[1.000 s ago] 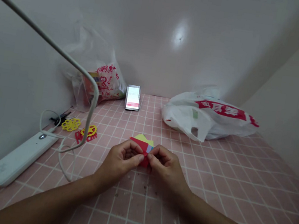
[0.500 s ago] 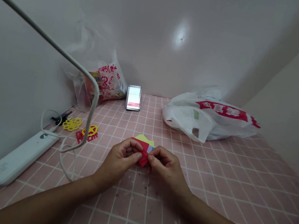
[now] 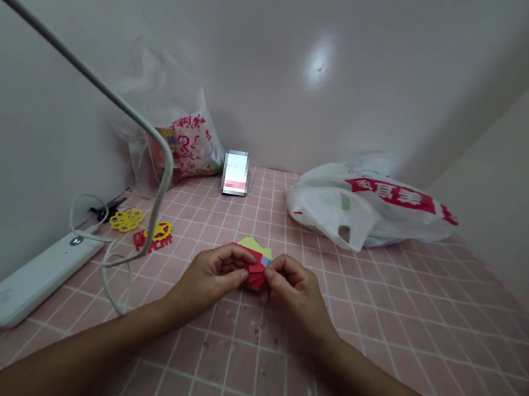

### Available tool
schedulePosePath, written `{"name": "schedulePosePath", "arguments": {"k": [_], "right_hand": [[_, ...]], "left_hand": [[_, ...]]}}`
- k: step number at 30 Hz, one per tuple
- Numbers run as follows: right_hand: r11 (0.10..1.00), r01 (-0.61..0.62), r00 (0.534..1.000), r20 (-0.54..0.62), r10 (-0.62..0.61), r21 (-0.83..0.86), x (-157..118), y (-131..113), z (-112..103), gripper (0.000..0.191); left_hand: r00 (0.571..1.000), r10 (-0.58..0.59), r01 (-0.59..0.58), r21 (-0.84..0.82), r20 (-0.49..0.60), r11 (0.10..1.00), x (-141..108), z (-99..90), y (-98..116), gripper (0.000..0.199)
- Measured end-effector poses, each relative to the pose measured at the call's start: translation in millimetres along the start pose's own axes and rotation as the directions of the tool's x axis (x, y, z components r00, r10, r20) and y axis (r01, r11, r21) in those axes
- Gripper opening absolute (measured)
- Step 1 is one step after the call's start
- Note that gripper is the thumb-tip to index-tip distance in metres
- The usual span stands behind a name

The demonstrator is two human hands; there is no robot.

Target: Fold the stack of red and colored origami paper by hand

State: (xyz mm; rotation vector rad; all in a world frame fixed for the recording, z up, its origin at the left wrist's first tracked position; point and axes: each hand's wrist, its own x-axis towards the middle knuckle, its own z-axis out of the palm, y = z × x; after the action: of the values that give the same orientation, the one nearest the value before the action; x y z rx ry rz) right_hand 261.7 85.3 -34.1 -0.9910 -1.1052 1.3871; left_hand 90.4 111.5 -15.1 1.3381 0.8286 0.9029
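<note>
Between my two hands, low over the table, is a folded piece of red paper [image 3: 255, 279]. My left hand [image 3: 212, 275] pinches its left side between thumb and fingers. At its right edge, the thumb and forefinger of my right hand [image 3: 294, 288] are closed on it. Just beyond the fingers lie more coloured sheets: a yellow paper [image 3: 257, 246] at the back, with a little blue and lilac showing beside the red. My fingers cover part of the red paper, so its full shape is hidden.
A white power strip [image 3: 38, 279] with a looping cable lies left, near yellow cut-outs [image 3: 126, 220], a red cut-out [image 3: 151, 244] and black-handled scissors [image 3: 110, 207]. Behind stand a filled plastic bag [image 3: 177, 144], a lit phone [image 3: 236, 173] and a white bag [image 3: 373, 208]. A grey lamp arm [image 3: 88, 73] crosses the left.
The red paper has shifted slightly in my fingers, and its folds now look more spread. My right hand has moved a touch to the right and up.
</note>
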Motion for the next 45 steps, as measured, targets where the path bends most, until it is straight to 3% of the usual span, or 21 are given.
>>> {"name": "schedulePosePath", "arguments": {"k": [6,11,15,21,27,45], "right_hand": [[0.993,0.041,0.999,0.025,-0.039,-0.112,-2.3,-7.0,3.4,0.02],[0.954,0.125,0.992,0.027,-0.123,-0.273,-4.5,-6.9,4.5,0.016],[0.983,0.071,0.997,0.016,-0.069,-0.168,-5.1,-5.0,5.3,0.017],[0.997,-0.014,1.0,0.027,0.016,-0.081,-4.1,-5.9,6.8,0.018],[1.0,-0.027,0.999,0.03,0.027,-0.009,-3.5,-1.7,7.2,0.02],[0.998,0.007,0.998,0.055,-0.003,-0.064,-5.5,-2.2,7.2,0.018]], "left_hand": [[0.995,-0.022,0.028,0.054,-0.102,0.998,0.9,0.3,-0.3,0.01],[0.988,-0.097,0.094,-0.036,-0.119,0.995,-0.9,1.2,-4.3,0.012],[0.991,-0.085,0.075,-0.096,-0.102,0.993,-1.0,1.8,-6.4,0.015],[0.995,-0.04,0.042,0.025,-0.095,0.999,0.6,2.1,-2.0,0.011],[0.985,-0.096,0.081,-0.108,-0.141,0.991,-1.7,2.9,-3.4,0.009],[0.969,-0.202,0.163,-0.253,-0.139,0.954,-1.3,6.5,-6.8,0.004]]}}
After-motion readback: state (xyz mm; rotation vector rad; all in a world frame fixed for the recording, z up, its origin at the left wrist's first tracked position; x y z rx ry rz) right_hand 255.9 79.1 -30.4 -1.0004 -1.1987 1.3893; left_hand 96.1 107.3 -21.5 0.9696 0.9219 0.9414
